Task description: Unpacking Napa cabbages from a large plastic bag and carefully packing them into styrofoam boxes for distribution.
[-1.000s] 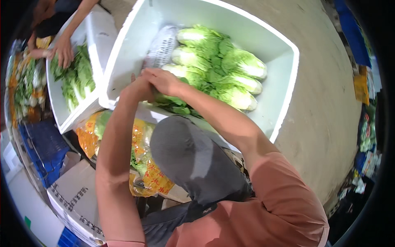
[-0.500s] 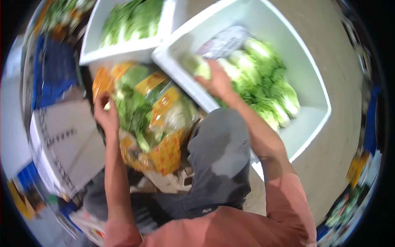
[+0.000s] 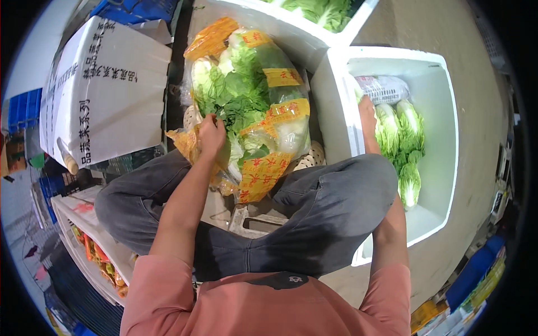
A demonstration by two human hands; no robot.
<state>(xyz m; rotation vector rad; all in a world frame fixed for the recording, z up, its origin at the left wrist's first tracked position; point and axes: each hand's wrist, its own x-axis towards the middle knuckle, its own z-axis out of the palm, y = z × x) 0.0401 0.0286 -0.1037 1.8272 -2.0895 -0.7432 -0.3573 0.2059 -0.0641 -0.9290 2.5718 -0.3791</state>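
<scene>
Between my knees sits a clear plastic bag point(image 3: 274, 122) with yellow printed bands, packed with leafy napa cabbages point(image 3: 238, 92). My left hand point(image 3: 212, 135) is at its near left side, fingers curled in against the dark leaf tips; what they pinch is hidden. To my right stands a white foam box point(image 3: 440, 134) with napa cabbages point(image 3: 399, 134) lying in it. My right hand point(image 3: 367, 115) reaches in beside the box's left wall, closed around a pale green napa cabbage point(image 3: 356, 89) that shows only at its end. My knee and the wall cover part of that arm.
A wrapped bundle in printed plastic point(image 3: 383, 88) lies at the far end of the box. Another foam box point(image 3: 300, 19) with greens is beyond. At left stand a white printed carton point(image 3: 120, 89), a blue crate point(image 3: 131, 10) and a box of red and green vegetables point(image 3: 101, 257).
The view has swung, so the bag and boxes appear shifted. My left hand has moved from the bag's far left edge down to the leaf tips. My right hand remains in the foam box.
</scene>
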